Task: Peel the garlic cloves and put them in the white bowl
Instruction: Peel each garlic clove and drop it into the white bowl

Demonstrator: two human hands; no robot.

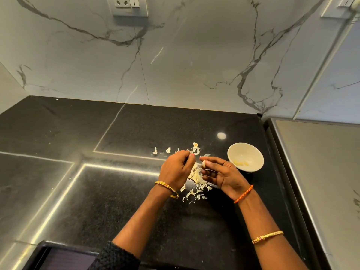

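Nearest the camera, at the bottom left, a dark knitted sleeve (115, 256) covers the left upper forearm, and beside it a dark recessed panel (64, 258) is set into the black worktop (97, 201). Bright strips of reflected light run across the worktop's polished surface.

Moving right, the left wrist carries a gold bangle (167, 189). The left hand (176, 169) is raised over the worktop with its fingers (190, 155) curled inward and the tips pinched together; whether a scrap of skin sits between them cannot be told. Beneath and between the two hands lies a scatter of pale garlic peels (194, 178), spreading from behind the hands toward the camera.

Just to the right, the right hand (224, 175) faces palm-up, thumb and forefinger pinching a small pale garlic clove (204, 163) close to the left fingertips. The remaining fingers are loosely extended below it. An orange braided thread (243, 193) circles the right wrist, and a second gold bangle (267, 236) sits further up that forearm.

Right of the hand, the white bowl (253, 152) stands on the worktop, near the hand but apart from it, with a few yellowish peeled cloves (242, 163) inside. Behind everything rises a white marble wall (175, 55) with grey veins.
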